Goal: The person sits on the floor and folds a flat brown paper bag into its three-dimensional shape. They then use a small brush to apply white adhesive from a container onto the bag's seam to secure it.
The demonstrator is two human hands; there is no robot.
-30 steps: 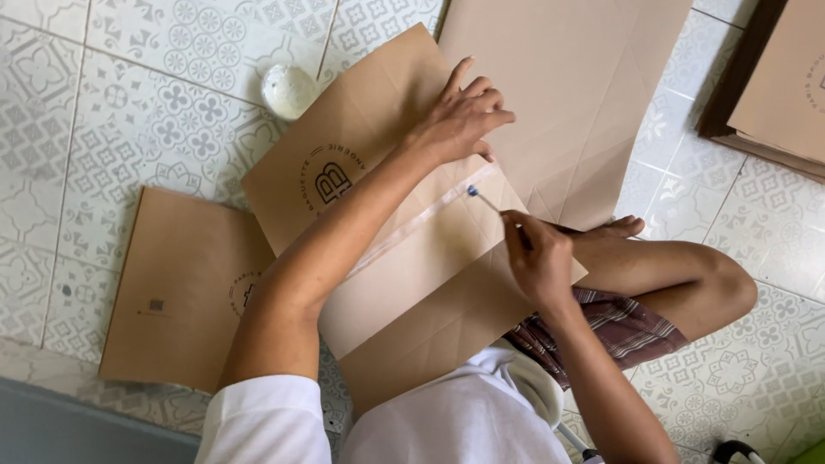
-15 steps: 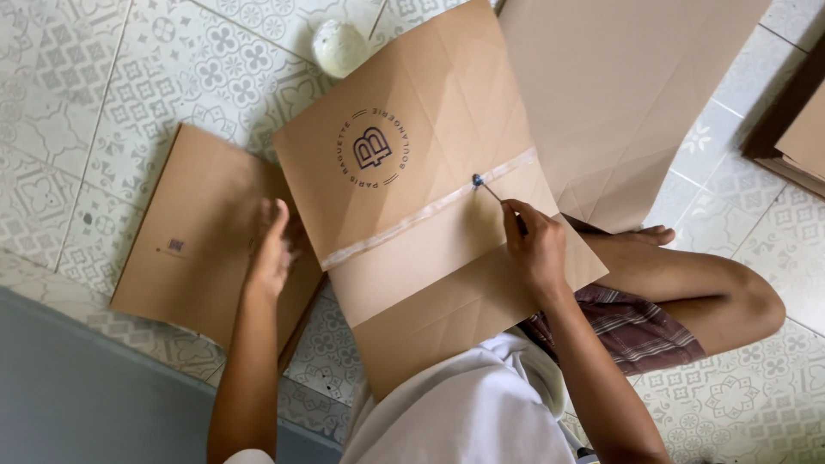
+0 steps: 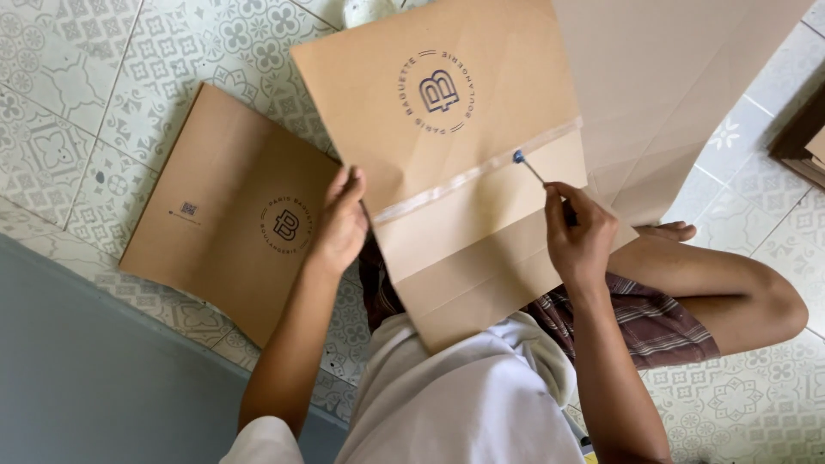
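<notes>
I sit on the tiled floor (image 3: 77,112) with my legs folded. My white shirt (image 3: 464,404) is closest to me, and my checked shorts (image 3: 653,318) show on my right leg.

A big brown paper bag (image 3: 464,172) lies across my lap. Its near end rests on my shirt, and its far end reaches toward the top of the floor. A pale strip (image 3: 477,172) runs across the bag from its left edge to its right edge.

My right hand (image 3: 580,236) is at the right edge of the bag. Its fingers are curled and pinch a thin stick (image 3: 537,172). The stick has a small blue tip (image 3: 518,156), and the tip touches the pale strip near its right end. I think it is a little brush, but it is too small to be sure.

My left hand (image 3: 341,225) is at the left edge of the bag. The fingers are held together and bent over the edge, gripping the paper.

To my left, a second brown bag (image 3: 228,215) lies flat on the floor, just beside my left hand. Farther off, at the top right, a large plain brown sheet (image 3: 679,77) lies under the far side of the bag. A white round thing (image 3: 365,10) peeks out at the top edge.
</notes>
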